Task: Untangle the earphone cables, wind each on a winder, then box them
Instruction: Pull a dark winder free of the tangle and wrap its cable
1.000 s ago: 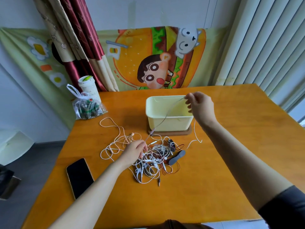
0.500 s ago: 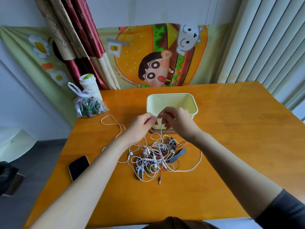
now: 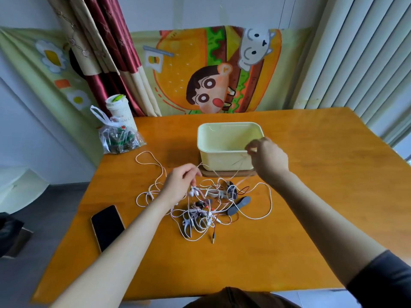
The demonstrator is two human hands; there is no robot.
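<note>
Left hand and right hand each pinch white cable stretched left-right; tangle lies nearside, closer to left hand

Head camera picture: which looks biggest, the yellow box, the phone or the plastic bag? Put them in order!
Largest: yellow box.
Then plastic bag and phone: they look about alike, and the phone is nearer the camera, so I won't rank them.

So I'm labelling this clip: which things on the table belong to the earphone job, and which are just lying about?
In the job: tangled earphone cables, dark winder, cream box, left hand and right hand, each pinching a white strand.
Lying about: phone, plastic bag, paper cup.
</note>
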